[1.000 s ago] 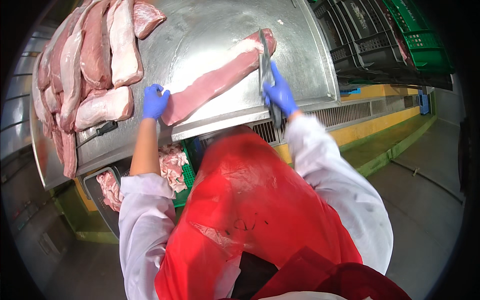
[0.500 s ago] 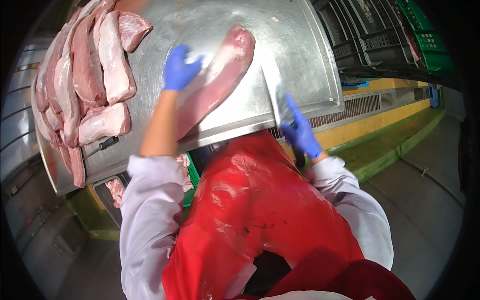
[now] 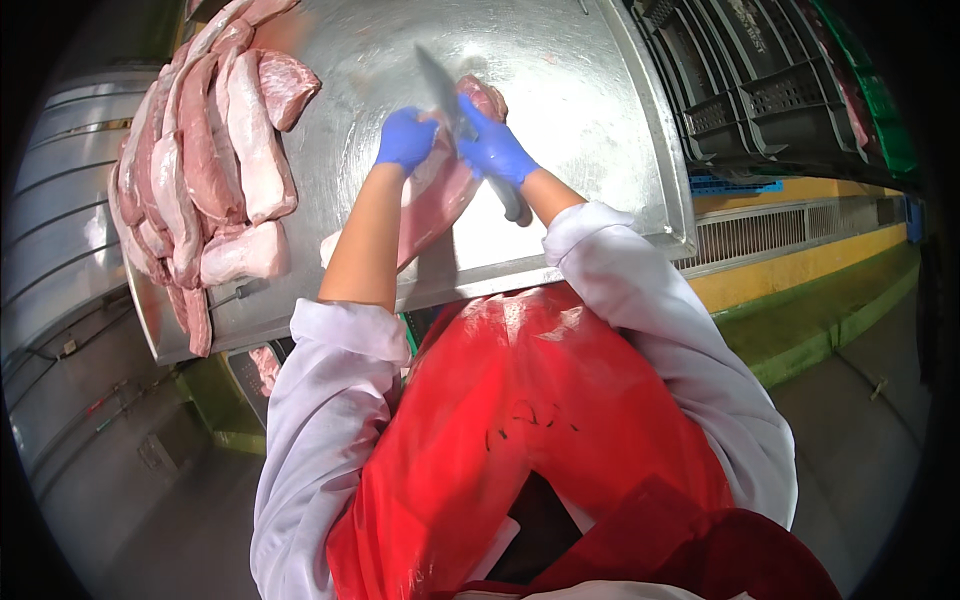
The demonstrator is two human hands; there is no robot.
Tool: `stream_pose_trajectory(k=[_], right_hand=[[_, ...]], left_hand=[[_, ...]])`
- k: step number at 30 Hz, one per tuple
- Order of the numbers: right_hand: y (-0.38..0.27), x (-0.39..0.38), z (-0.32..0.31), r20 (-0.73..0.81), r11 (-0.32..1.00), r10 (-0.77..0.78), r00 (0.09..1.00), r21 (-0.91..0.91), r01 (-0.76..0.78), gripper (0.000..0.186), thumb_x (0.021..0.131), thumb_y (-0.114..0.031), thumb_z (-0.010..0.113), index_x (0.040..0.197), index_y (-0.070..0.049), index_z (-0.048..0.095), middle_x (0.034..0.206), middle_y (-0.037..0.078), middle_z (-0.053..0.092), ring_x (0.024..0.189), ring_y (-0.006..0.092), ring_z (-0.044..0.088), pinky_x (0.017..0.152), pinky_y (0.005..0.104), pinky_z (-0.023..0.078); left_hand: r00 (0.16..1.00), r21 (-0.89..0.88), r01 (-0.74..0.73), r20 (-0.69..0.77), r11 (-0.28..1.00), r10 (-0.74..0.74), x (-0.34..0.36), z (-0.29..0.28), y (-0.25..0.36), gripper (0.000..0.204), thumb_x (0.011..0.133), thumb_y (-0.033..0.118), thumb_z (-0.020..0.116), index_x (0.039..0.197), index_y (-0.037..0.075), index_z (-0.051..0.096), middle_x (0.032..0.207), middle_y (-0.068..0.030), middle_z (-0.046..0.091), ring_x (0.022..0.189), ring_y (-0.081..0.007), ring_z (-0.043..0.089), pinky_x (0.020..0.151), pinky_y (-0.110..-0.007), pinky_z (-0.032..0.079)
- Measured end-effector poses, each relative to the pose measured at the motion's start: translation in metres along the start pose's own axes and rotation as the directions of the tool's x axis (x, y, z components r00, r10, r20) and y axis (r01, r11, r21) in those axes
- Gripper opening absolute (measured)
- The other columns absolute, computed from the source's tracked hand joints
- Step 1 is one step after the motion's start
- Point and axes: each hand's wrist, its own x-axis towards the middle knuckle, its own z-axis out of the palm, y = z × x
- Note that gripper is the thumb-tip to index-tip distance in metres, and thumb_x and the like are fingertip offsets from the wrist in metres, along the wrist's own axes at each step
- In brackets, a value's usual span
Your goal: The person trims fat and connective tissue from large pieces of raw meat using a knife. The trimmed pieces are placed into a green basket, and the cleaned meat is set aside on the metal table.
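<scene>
Pork loin under knife at the middle of the steel counter

Pork loin (image 3: pixel 440 195), a long pink cut, lies aslant on the steel counter (image 3: pixel 590 120), running from near the front edge up toward the middle, where both hands meet over its far end.

At the counter's left edge a pile of pork cuts (image 3: pixel 205 170) lies stacked, long pale strips side by side, some hanging over the rim, well apart from the single loin. Below the front edge, toward the left, a few more meat pieces (image 3: pixel 265 365) show in what may be a bin, though the view there is too dark and narrow to be sure.

The left hand (image 3: pixel 405 140), in a blue glove, is closed on the upper part of the loin, fingers curled down onto the meat. Just beside it the right hand (image 3: pixel 495 150), also blue-gloved, is clenched around the dark handle of a knife (image 3: pixel 440 85); the blade points up and away, rising above the loin's far end between the two hands.

A red apron (image 3: pixel 520 420) and white sleeves fill the foreground. Past the counter's right edge stand dark plastic crates (image 3: pixel 760 90).
</scene>
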Motion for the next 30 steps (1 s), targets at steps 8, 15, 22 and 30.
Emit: stream_pose_trajectory(k=[8, 15, 22, 30], right_hand=[[-0.006, -0.053, -0.003, 0.187, 0.982, 0.156, 0.97, -0.139, -0.131, 0.077, 0.093, -0.018, 0.05, 0.159, -0.015, 0.01, 0.085, 0.02, 0.066, 0.061, 0.0257, 0.065, 0.063, 0.0373, 0.056], [0.008, -0.099, 0.018, 0.226, 0.994, 0.023, 0.974, -0.107, 0.001, 0.08, 0.092, -0.018, 0.05, 0.159, -0.022, 0.007, 0.094, 0.019, 0.067, 0.067, 0.0248, 0.066, 0.069, 0.0383, 0.056], [-0.009, -0.047, 0.049, 0.16, 0.99, 0.043, 0.986, -0.141, -0.02, 0.078, 0.091, -0.021, 0.05, 0.159, -0.019, 0.011, 0.081, 0.019, 0.065, 0.064, 0.0263, 0.066, 0.067, 0.0388, 0.056], [-0.003, -0.097, 0.09, 0.143, 0.982, 0.123, 0.982, -0.159, -0.099, 0.081, 0.089, -0.009, 0.049, 0.159, -0.017, 0.01, 0.089, 0.02, 0.069, 0.057, 0.0247, 0.065, 0.06, 0.0372, 0.057]], left_hand=[[0.992, -0.341, 0.043, 0.13, 0.939, 0.001, 0.011, -0.006, 0.025, 0.014, 0.086, 0.016, 0.065, 0.086, 0.002, 0.068, 0.073, 0.0007, 0.06, 0.066, -0.0084, 0.052, 0.06, -0.026, 0.043], [0.973, -0.329, 0.124, 0.228, 0.936, -0.049, 0.035, -0.018, 0.03, 0.013, 0.089, 0.013, 0.066, 0.08, 0.004, 0.064, 0.067, 0.0019, 0.055, 0.059, -0.0074, 0.048, 0.054, -0.023, 0.04], [0.902, -0.493, -0.171, 0.27, 0.853, 0.336, 0.044, -0.018, -0.003, 0.005, 0.092, 0.008, 0.063, 0.089, 0.005, 0.061, 0.071, 0.0004, 0.052, 0.058, -0.0071, 0.045, 0.051, -0.021, 0.037], [0.92, -0.773, 0.262, 0.38, 0.577, 0.092, -0.004, -0.053, 0.028, 0.012, 0.095, 0.009, 0.057, 0.083, 0.007, 0.061, 0.069, -0.0021, 0.056, 0.059, -0.0102, 0.053, 0.051, -0.023, 0.046]])
